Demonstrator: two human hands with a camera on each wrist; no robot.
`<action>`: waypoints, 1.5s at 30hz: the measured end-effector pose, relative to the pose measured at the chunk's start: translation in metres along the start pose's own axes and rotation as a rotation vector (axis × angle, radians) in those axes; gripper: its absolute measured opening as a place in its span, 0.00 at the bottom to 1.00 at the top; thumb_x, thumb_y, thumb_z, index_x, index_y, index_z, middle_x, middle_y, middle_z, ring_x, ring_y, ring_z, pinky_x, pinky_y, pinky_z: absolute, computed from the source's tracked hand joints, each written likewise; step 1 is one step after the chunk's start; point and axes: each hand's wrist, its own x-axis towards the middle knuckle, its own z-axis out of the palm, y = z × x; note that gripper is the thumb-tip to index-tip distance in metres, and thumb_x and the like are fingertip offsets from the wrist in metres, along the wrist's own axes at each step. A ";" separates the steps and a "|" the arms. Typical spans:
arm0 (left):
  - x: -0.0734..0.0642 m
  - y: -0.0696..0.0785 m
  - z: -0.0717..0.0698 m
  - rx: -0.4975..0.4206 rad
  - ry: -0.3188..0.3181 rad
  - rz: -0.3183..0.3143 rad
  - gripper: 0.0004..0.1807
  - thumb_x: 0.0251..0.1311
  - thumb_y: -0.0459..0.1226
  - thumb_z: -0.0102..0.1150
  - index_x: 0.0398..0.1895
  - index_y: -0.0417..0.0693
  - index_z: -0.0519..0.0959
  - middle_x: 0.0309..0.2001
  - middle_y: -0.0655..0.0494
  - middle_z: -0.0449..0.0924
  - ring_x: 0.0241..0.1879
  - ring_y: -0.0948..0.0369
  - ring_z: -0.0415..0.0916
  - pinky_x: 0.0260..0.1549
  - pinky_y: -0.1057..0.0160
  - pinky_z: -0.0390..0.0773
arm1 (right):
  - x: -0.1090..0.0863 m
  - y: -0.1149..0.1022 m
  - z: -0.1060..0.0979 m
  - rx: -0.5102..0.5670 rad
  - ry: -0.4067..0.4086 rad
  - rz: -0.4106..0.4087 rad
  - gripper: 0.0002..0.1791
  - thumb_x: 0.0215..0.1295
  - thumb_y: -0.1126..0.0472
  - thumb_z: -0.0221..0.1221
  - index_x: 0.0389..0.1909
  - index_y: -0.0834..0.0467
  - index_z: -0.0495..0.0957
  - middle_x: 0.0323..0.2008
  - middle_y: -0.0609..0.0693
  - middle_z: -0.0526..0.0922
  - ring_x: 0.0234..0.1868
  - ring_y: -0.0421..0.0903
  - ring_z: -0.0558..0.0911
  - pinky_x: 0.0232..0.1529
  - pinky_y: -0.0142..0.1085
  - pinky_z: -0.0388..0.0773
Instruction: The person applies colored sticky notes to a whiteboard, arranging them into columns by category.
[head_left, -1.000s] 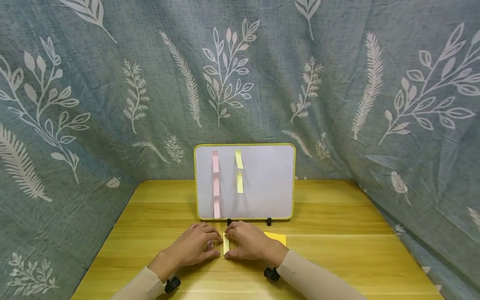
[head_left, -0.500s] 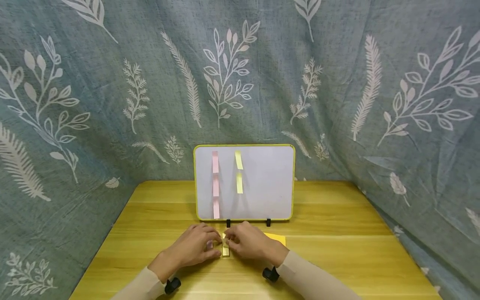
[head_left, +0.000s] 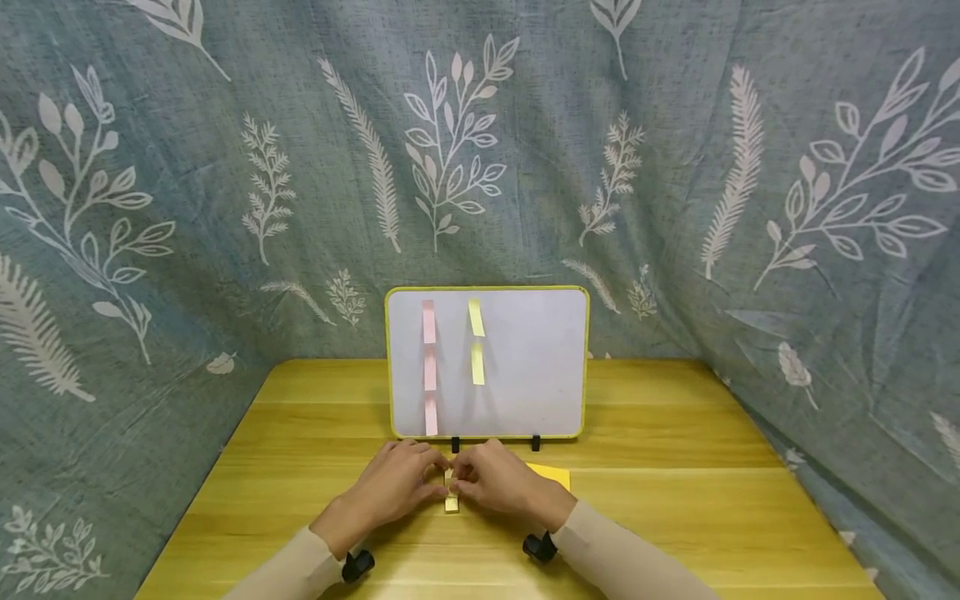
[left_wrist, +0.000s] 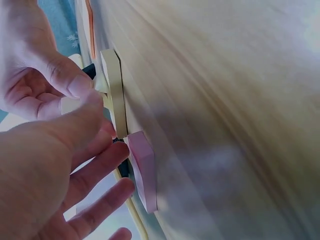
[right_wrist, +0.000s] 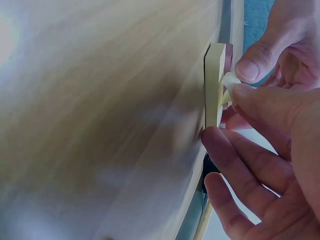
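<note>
Carefully, our right grip [head_left: 498, 481] pinches a yellow strip [right_wrist: 230, 80] at its pad [right_wrist: 215, 82] on the surface [head_left: 660, 517], though whether our left grip [head_left: 393, 483] pinches too we cannot tell; peeling slowly should limit curling

the head camera looks from above and behind the grip, forward and down — far enough back to take in the left hand [head_left: 392, 483], the right hand [head_left: 501, 482], the whiteboard [head_left: 532, 358] just beyond the grip and the curtain [head_left: 540, 167] behind that. the left wrist camera sits close on the grip's left, low over the tabletop [left_wrist: 215, 125], tilted sideways, facing across to the right hand. the right wrist camera faces back from the grip's right — also close. both wrist views share the yellow slip [right_wrist: 230, 80] and yellow pad [right_wrist: 213, 92] at the grip.
</note>
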 end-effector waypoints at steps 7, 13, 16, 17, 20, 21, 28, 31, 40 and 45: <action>0.000 -0.002 0.001 -0.043 -0.006 -0.002 0.16 0.73 0.47 0.81 0.59 0.57 0.92 0.59 0.60 0.96 0.62 0.51 0.90 0.66 0.34 0.84 | -0.002 0.000 0.000 0.005 0.006 -0.013 0.06 0.80 0.63 0.75 0.39 0.53 0.94 0.41 0.44 0.98 0.44 0.31 0.92 0.49 0.29 0.90; 0.001 -0.001 0.003 -0.051 0.014 0.004 0.19 0.69 0.49 0.85 0.58 0.57 0.93 0.58 0.61 0.96 0.59 0.53 0.91 0.66 0.34 0.84 | -0.002 -0.002 -0.002 0.026 0.012 0.004 0.07 0.79 0.61 0.75 0.37 0.52 0.95 0.40 0.42 0.98 0.40 0.27 0.86 0.47 0.27 0.86; 0.002 0.000 0.004 -0.046 0.018 0.001 0.20 0.68 0.50 0.86 0.58 0.56 0.93 0.58 0.61 0.97 0.59 0.53 0.91 0.66 0.34 0.84 | -0.001 -0.003 -0.004 0.038 0.018 0.005 0.07 0.80 0.60 0.75 0.37 0.52 0.95 0.39 0.42 0.98 0.37 0.27 0.82 0.44 0.26 0.82; 0.002 0.000 0.004 -0.041 0.018 0.000 0.21 0.68 0.51 0.86 0.58 0.56 0.93 0.58 0.61 0.97 0.60 0.52 0.91 0.66 0.34 0.84 | -0.001 -0.003 -0.004 0.043 0.020 0.006 0.07 0.80 0.60 0.75 0.37 0.52 0.95 0.38 0.42 0.98 0.36 0.27 0.81 0.43 0.26 0.81; 0.002 0.000 0.006 -0.035 0.016 -0.009 0.23 0.66 0.53 0.87 0.58 0.55 0.93 0.58 0.59 0.96 0.61 0.51 0.90 0.66 0.33 0.84 | 0.000 -0.003 -0.003 0.053 0.029 0.010 0.06 0.81 0.59 0.75 0.39 0.52 0.96 0.37 0.42 0.98 0.35 0.28 0.81 0.43 0.26 0.81; 0.002 0.000 0.007 -0.034 0.016 -0.012 0.24 0.66 0.53 0.87 0.59 0.54 0.92 0.58 0.59 0.96 0.61 0.50 0.90 0.67 0.33 0.84 | 0.000 -0.003 -0.003 0.059 0.033 0.011 0.06 0.81 0.58 0.75 0.40 0.53 0.96 0.37 0.43 0.97 0.35 0.28 0.81 0.43 0.26 0.81; 0.002 0.002 0.005 -0.025 0.005 -0.034 0.26 0.64 0.53 0.89 0.60 0.53 0.92 0.60 0.55 0.95 0.61 0.50 0.88 0.66 0.34 0.84 | 0.001 -0.004 -0.004 0.054 0.062 0.042 0.07 0.83 0.56 0.73 0.42 0.52 0.96 0.37 0.41 0.96 0.39 0.30 0.86 0.45 0.28 0.84; 0.002 0.003 0.004 -0.024 0.004 -0.037 0.26 0.64 0.52 0.88 0.60 0.52 0.92 0.59 0.55 0.95 0.60 0.51 0.87 0.65 0.35 0.84 | 0.001 -0.004 -0.005 0.040 0.077 0.061 0.07 0.83 0.56 0.72 0.43 0.52 0.96 0.38 0.42 0.96 0.40 0.33 0.88 0.46 0.29 0.85; 0.002 0.007 0.003 -0.058 -0.002 -0.060 0.24 0.66 0.52 0.86 0.58 0.51 0.93 0.59 0.55 0.94 0.61 0.48 0.88 0.66 0.34 0.83 | 0.003 0.001 -0.005 0.087 0.120 0.075 0.05 0.82 0.62 0.72 0.44 0.55 0.95 0.37 0.46 0.97 0.36 0.32 0.89 0.41 0.28 0.85; 0.004 0.012 0.007 -0.083 0.016 -0.102 0.24 0.67 0.55 0.85 0.56 0.50 0.93 0.55 0.54 0.94 0.59 0.48 0.89 0.65 0.33 0.82 | 0.004 0.001 -0.006 0.118 0.136 0.076 0.04 0.79 0.66 0.73 0.43 0.55 0.95 0.37 0.44 0.96 0.36 0.30 0.87 0.42 0.27 0.86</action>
